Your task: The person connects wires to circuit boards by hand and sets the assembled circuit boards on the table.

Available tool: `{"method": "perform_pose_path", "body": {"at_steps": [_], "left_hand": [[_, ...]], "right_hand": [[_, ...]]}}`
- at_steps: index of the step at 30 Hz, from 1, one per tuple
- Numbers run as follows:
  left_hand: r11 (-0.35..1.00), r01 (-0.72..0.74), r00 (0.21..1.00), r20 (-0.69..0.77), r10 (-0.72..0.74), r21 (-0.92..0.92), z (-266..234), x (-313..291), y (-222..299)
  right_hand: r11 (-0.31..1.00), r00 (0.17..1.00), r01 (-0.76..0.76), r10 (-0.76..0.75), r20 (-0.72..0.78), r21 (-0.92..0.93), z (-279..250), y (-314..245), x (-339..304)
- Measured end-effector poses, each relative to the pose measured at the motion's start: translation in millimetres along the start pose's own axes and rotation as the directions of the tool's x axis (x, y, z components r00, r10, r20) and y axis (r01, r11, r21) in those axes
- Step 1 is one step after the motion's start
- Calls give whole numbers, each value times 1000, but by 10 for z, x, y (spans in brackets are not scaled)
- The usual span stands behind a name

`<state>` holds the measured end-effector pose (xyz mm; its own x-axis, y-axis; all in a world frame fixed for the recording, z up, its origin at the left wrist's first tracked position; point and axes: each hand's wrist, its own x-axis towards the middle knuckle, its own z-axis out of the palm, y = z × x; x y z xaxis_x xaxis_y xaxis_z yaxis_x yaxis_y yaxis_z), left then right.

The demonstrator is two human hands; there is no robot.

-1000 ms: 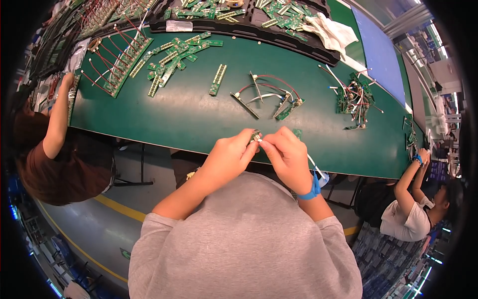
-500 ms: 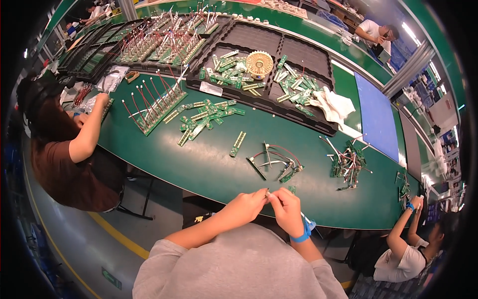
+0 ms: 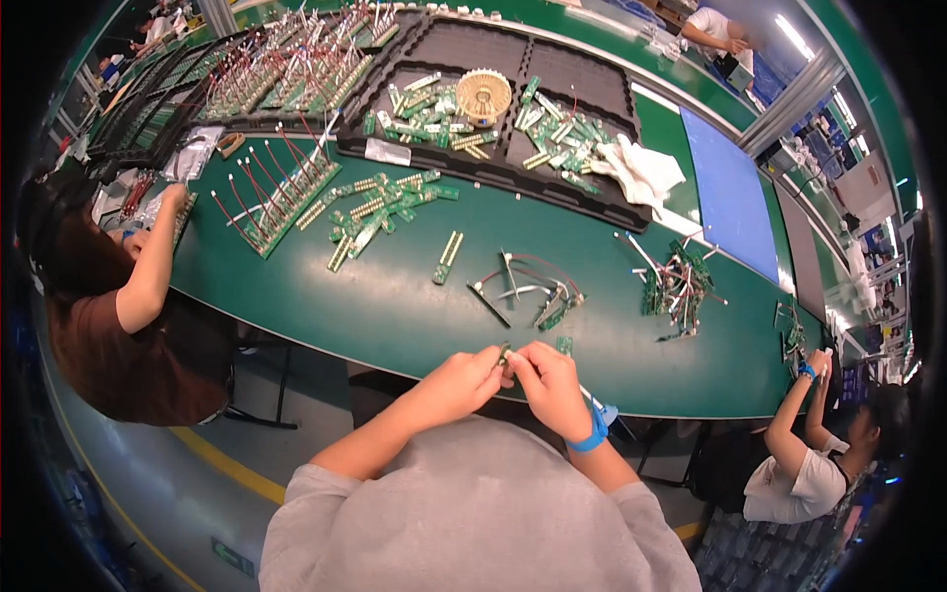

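Note:
My left hand (image 3: 462, 383) is closed in a pinch around a small green circuit board (image 3: 504, 354), most of it hidden by fingers. My right hand (image 3: 549, 391), with a blue band at the wrist, has its thumb and fingertips pressed against the same piece. Both hands are at the table's near edge. Just beyond them lie boards with red and white wires (image 3: 533, 291), and a small loose green board (image 3: 564, 345) is beside my right fingers. A single strip board (image 3: 448, 259) lies farther left.
On the green table (image 3: 375, 316) are a pile of strip boards (image 3: 380, 212), an upright wired row (image 3: 286, 202) and a wired tangle (image 3: 681, 286). Black trays (image 3: 473, 168) behind hold boards, a gold reel (image 3: 483, 96) and white cloth (image 3: 639, 173). Co-workers sit left and right.
The whole scene has shifted a little left and up in the picture. A green board edge now shows between my fingertips, which stay pinched together.

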<state>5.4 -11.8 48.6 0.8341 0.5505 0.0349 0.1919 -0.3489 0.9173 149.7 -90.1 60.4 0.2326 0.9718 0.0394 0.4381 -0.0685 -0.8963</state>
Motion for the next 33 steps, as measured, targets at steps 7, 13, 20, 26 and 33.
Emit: {"method": "perform_pose_path", "body": {"at_steps": [7,13,20,26,33], "left_hand": [[817,202,979,80,-190,-540,108,10,-121],[558,357,926,205,-317,-749,72,72,-292],[460,417,894,263,-362,-784,94,100,-270],[568,401,906,220,-360,-719,124,93,-316],[932,185,976,-49,-210,-313,150,71,-298]], "right_hand": [[1000,1000,-2,2,-19,15,-89,-68,13],[773,989,113,-146,0,-624,-585,-161,-208],[1000,991,-1,4,134,-25,-848,109,-429],[846,991,-84,17,130,527,-792,288,-436],[781,985,-163,97,141,603,-565,413,-332]]}}
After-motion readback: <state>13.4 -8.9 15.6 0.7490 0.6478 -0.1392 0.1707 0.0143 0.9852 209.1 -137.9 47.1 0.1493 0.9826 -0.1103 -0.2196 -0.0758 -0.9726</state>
